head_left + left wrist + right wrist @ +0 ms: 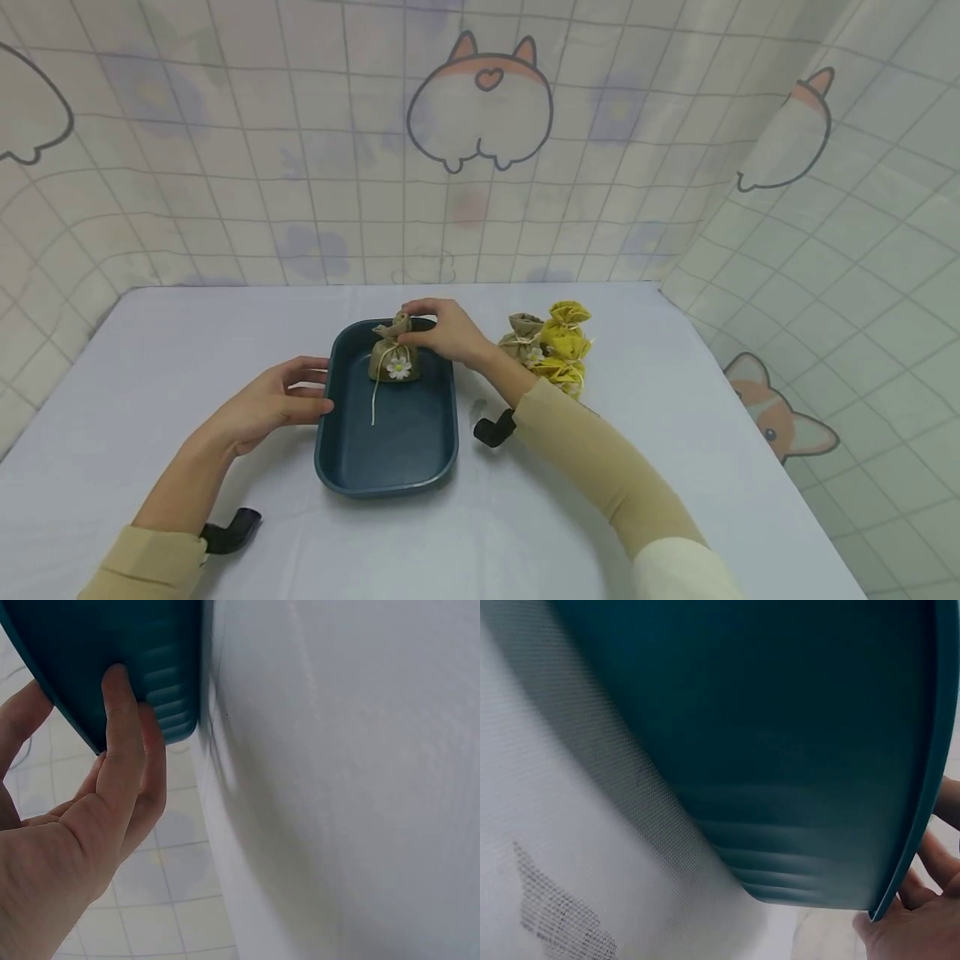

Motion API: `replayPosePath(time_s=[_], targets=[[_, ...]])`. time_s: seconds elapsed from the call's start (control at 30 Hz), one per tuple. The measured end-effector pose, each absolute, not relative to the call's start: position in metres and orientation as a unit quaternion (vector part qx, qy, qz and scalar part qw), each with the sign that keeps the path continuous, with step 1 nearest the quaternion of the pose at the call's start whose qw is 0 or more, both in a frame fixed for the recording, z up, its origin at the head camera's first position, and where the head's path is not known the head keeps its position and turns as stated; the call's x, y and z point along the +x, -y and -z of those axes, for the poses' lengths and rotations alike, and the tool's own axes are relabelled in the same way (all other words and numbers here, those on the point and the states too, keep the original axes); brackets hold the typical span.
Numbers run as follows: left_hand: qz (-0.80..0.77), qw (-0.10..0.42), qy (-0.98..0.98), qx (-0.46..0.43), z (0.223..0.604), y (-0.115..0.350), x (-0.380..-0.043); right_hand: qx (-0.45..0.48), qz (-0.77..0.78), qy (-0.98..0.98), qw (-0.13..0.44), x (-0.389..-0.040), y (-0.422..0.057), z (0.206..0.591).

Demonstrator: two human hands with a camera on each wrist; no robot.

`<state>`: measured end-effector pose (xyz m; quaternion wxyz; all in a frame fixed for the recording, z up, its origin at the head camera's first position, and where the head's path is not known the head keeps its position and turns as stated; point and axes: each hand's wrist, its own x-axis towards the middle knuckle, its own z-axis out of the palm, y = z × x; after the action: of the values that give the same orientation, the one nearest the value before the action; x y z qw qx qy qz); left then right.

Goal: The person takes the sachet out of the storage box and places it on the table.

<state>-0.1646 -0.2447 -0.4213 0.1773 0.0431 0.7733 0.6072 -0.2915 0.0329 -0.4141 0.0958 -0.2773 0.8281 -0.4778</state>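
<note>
A blue-green rectangular tray (386, 454) lies on the table. At its far end, a brown drawstring pouch (381, 364) with a white flower and a dangling cord stands upright. My right hand (447, 332) reaches over the tray's far right rim and pinches the pouch near its gathered neck. My left hand (273, 400) is at the tray's left side, its fingers extended and touching the rim. In the left wrist view, the left hand's fingers (120, 742) rest against the tray's outer wall (161, 660). The right wrist view shows the tray's side (780, 750), with the pouch hidden.
To the right of the tray, another brown pouch (525, 327) with a white flower stands beside yellow pouches (566, 337), partly behind my right forearm. A white cloth (487, 533) covers the table. A tiled-pattern curtain (322, 192) hangs along the back and sides.
</note>
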Motion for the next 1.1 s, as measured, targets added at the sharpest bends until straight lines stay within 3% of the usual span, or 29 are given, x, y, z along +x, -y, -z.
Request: replayPosePath(time_s=[0.2, 0.5, 1.1], targets=[[-0.609, 0.178, -0.772, 0.047, 0.421, 0.246, -0.165, -0.314, 0.453, -0.834, 0.045, -0.284, -0.032, 0.411], [-0.614, 0.187, -0.765, 0.043, 0.421, 0.246, -0.165, -0.352, 0.498, -0.786, 0.100, -0.273, -0.028, 0.413], [-0.618, 0.187, -0.762, 0.047, 0.420, 0.246, -0.165, -0.346, 0.497, -0.791, 0.086, -0.266, -0.027, 0.410]])
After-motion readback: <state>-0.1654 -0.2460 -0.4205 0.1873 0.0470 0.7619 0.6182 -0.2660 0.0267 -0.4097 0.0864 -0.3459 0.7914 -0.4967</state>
